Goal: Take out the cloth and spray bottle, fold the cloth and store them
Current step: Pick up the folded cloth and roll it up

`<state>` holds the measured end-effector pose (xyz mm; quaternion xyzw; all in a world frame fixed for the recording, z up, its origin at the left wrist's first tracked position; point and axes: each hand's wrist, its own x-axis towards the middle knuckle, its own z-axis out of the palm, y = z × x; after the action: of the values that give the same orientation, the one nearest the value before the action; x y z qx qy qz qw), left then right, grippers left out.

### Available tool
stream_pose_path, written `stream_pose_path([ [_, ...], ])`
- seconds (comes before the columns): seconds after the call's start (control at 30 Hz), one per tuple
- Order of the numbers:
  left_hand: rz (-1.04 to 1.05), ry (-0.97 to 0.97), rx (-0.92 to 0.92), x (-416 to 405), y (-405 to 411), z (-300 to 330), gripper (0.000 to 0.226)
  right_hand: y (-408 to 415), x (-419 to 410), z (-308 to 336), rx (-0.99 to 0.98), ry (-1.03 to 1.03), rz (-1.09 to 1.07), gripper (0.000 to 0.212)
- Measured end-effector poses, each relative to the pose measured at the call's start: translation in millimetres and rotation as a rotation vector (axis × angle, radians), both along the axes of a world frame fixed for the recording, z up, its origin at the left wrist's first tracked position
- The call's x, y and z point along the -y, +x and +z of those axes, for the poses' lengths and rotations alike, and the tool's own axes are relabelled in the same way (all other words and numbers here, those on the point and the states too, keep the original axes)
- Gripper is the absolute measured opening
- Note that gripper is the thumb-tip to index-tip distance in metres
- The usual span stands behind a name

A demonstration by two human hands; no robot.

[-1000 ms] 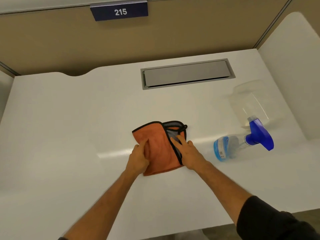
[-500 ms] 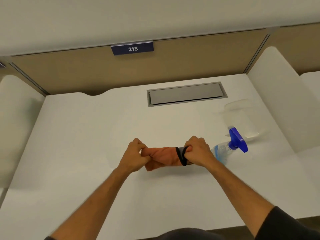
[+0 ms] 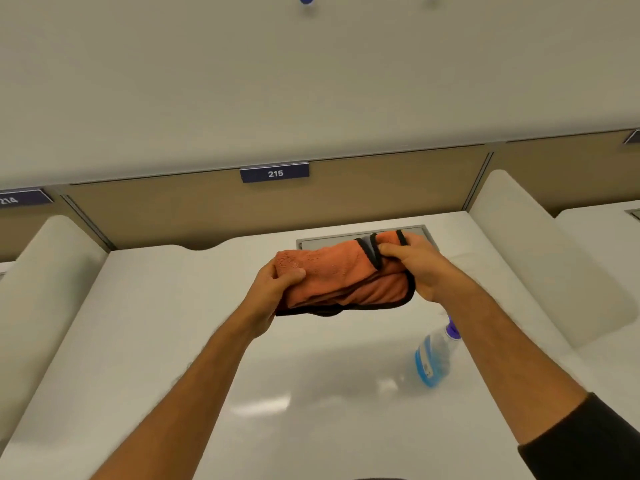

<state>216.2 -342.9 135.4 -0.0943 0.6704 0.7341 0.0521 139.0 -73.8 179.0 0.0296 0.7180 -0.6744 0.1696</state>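
Note:
An orange cloth [image 3: 341, 277] with a black hem hangs folded in the air above the white desk [image 3: 173, 341]. My left hand [image 3: 273, 289] grips its left end. My right hand [image 3: 420, 268] pinches its right end at the hem. A clear spray bottle [image 3: 433, 358] with blue liquid lies on its side on the desk, below and behind my right forearm, which hides its blue trigger head.
A grey cable hatch [image 3: 325, 241] is set in the desk behind the cloth. White side dividers [image 3: 540, 258] stand at the left and right. A tan back panel carries a sign reading 215 [image 3: 274, 173]. The clear container seen earlier is hidden.
The cloth lay flat on the desk under both hands a second ago. Both hands gripped its ends and lifted it off the desk, and my head tilted up.

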Motion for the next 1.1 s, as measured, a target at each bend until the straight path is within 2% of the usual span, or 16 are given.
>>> stream_pose_path([
  [0.17,-0.015,-0.027,-0.019,-22.7,-24.7,16.8,0.065,-9.9,-28.6,23.5,-0.019,-0.095,-0.014,0.035],
  [0.3,-0.016,-0.047,-0.042,-49.1,-44.8,15.7,0.072,-14.4,-54.6,21.6,-0.068,0.116,-0.042,0.069],
  [0.37,-0.032,-0.048,-0.054,-65.3,-52.4,14.1,0.072,-17.8,-68.6,19.0,-0.081,0.160,-0.065,0.074],
  [0.57,-0.034,-0.101,-0.012,-113.9,-77.9,3.3,0.065,-36.4,-110.8,12.6,-0.199,0.231,-0.192,0.072],
  [0.73,0.029,-0.118,-0.003,-161.7,-101.0,3.0,0.034,-51.3,-124.2,12.3,-0.432,0.333,-0.200,0.061],
  [0.8,0.026,-0.105,-0.004,-181.0,-110.1,6.2,0.027,-54.1,-121.5,11.3,-0.528,0.399,-0.127,0.060],
  [0.9,-0.053,-0.056,0.044,-207.2,-123.6,11.0,0.044,-56.6,-114.7,0.0,-0.598,0.501,0.094,0.063],
  [1.0,-0.041,0.078,0.133,-224.7,-141.9,6.2,0.042,-65.5,-118.3,-19.4,-0.628,0.655,0.228,0.060],
  [1.1,0.031,0.073,0.168,-239.9,-159.2,-7.7,0.044,-78.6,-137.3,-36.3,-0.581,0.612,0.299,0.046],
])
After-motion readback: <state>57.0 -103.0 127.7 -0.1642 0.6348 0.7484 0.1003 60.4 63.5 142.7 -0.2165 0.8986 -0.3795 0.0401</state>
